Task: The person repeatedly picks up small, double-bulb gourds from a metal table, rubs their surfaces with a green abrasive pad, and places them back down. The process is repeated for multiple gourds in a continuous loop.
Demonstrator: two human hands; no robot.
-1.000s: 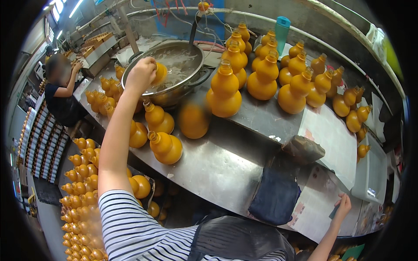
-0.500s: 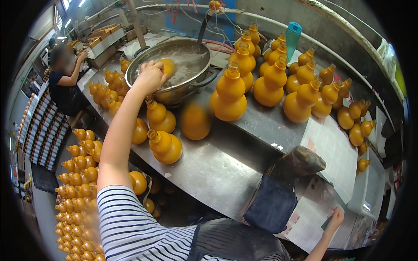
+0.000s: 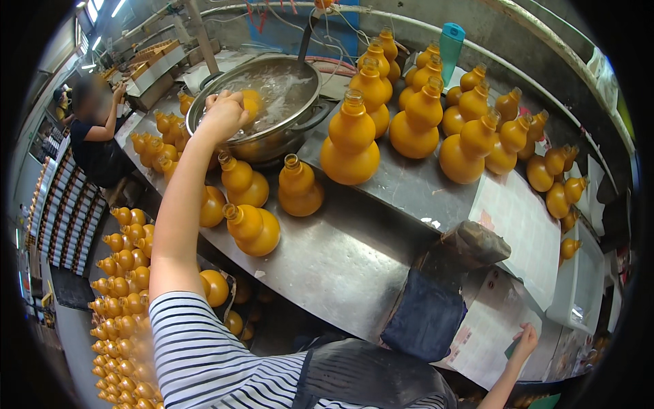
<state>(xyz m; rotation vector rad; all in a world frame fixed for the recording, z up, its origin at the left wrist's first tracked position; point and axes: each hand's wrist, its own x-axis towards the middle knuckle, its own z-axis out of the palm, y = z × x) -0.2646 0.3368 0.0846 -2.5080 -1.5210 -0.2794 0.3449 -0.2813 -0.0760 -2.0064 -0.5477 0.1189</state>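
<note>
While the left hand (image 3: 227,114) is at 11 o'clock from the middle of the view, pinching an orange gourd-shaped bottle (image 3: 253,102) near its hidden neck, that bottle sits partly in the water (image 3: 285,87) of a wide pan (image 3: 272,142). At 4 o'clock, the right hand (image 3: 526,339) has curled fingers near a sheet of paper (image 3: 487,327); I cannot tell whether it grips anything. Similar bottles (image 3: 351,146) stand between 12 and 2 o'clock, and a dark blue cloth (image 3: 424,317) lies at 5 o'clock.

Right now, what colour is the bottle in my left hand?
Yellowish orange; the bottle shows best in the head view.
</note>
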